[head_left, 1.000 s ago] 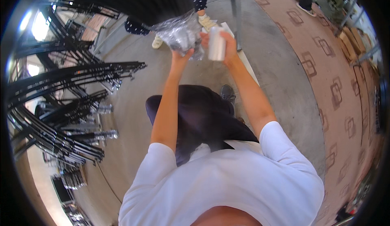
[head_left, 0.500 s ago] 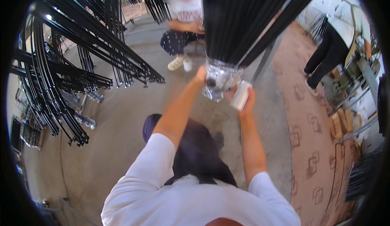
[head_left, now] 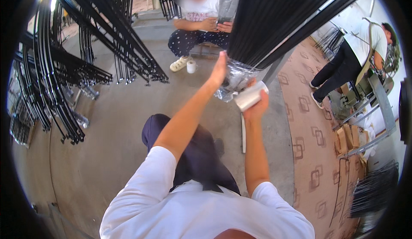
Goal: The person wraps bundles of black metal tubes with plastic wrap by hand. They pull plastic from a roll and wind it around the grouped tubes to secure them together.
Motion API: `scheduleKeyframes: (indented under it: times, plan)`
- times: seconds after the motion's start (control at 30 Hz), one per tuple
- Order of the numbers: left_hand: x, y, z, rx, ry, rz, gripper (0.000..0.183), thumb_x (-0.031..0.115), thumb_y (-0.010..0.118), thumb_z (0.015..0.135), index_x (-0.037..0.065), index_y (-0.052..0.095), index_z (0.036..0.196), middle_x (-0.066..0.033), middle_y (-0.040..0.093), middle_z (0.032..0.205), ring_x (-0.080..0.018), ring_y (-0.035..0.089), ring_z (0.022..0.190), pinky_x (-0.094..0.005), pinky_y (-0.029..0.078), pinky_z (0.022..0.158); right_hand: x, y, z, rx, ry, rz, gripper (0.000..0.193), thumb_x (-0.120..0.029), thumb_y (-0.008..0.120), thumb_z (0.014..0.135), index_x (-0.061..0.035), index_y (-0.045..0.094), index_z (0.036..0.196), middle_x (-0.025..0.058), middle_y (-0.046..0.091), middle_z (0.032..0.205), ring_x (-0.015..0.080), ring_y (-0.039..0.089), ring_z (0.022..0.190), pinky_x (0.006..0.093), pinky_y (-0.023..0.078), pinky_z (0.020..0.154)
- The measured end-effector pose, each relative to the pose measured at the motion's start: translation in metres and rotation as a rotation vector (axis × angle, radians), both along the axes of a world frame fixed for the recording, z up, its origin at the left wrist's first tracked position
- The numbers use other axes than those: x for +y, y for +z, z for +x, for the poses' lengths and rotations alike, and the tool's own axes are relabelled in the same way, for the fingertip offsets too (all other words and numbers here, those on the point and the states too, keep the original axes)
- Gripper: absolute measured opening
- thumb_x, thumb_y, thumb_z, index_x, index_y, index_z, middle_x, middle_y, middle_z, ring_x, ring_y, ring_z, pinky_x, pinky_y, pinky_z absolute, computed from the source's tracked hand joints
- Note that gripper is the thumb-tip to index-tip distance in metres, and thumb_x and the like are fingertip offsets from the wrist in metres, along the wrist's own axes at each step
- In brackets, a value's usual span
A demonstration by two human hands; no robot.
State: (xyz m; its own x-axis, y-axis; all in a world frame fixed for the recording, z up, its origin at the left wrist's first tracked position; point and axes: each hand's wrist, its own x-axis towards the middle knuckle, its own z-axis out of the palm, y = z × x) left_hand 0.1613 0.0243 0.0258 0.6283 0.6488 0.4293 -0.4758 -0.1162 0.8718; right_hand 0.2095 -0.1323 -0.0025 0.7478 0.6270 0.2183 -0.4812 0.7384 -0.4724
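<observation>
A thick bundle of long black rods (head_left: 274, 20) hangs or leans in front of me, its lower end wrapped in shiny clear plastic film (head_left: 237, 78). Against the left side of this wrapping lies my left hand (head_left: 219, 72), fingers stretched upward and nothing seen in its grasp. My right hand (head_left: 257, 108) grips a whitish roll of plastic film (head_left: 250, 96) just to the right of the wrapped end. The roll is tilted, its right end higher. Some right-hand fingers are hidden behind the roll.
More black rods (head_left: 116, 37) slant on racks at the left. Ahead sits a person (head_left: 199, 20) holding a film-wrapped bundle, with a white roll (head_left: 191, 66) on the floor nearby. Another person (head_left: 347, 54) bends at the right near a metal frame (head_left: 382, 106).
The roll has turned from steep to flatter in my right hand. My left hand's fingers now point upward along the wrapping. The whole view has shifted slightly.
</observation>
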Motion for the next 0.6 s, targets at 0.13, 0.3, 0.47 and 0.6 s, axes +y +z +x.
scheduleKeyframes:
  times: [0.13,0.3,0.47,0.6]
  plan:
    - [-0.043,-0.014,-0.046,-0.031,0.292,0.413,0.051,0.031,0.037,0.089,0.001,0.028,0.13,-0.0177,0.03,0.133,-0.0275,0.027,0.123,-0.0349,0.02,0.101,-0.027,0.017,-0.023,-0.147,-0.144,-0.091,0.039,-0.037,0.05,0.079,-0.0049,0.049,0.101,0.0195,0.046,0.118,0.0283,0.043,0.11,0.0407,0.036,0.091]
    - [-0.144,-0.073,-0.201,0.311,0.396,0.532,0.038,-0.003,0.054,0.072,0.005,0.049,0.109,-0.0138,0.049,0.112,-0.0305,0.044,0.108,-0.0355,0.034,0.093,-0.098,-0.018,-0.056,-0.242,0.092,-0.118,0.046,-0.042,0.051,0.079,-0.0051,0.049,0.105,0.0226,0.039,0.125,0.0329,0.036,0.118,0.0483,0.029,0.097]
    - [-0.184,-0.108,-0.326,0.584,0.663,0.287,0.022,-0.01,0.047,0.073,0.001,0.055,0.089,-0.0122,0.055,0.092,-0.0262,0.054,0.089,-0.0306,0.042,0.08,-0.15,-0.046,-0.075,-0.219,0.245,-0.295,0.058,-0.045,0.052,0.077,-0.0025,0.043,0.115,0.0244,0.04,0.123,0.0344,0.037,0.118,0.0473,0.028,0.097]
    - [-0.187,-0.109,-0.352,0.637,0.672,0.127,0.02,-0.007,0.047,0.074,0.001,0.056,0.09,-0.0115,0.056,0.09,-0.0243,0.055,0.088,-0.0295,0.042,0.08,-0.147,-0.038,-0.081,-0.247,0.276,-0.245,0.055,-0.046,0.051,0.079,-0.0015,0.045,0.111,0.0251,0.042,0.121,0.0353,0.04,0.114,0.0465,0.032,0.095]
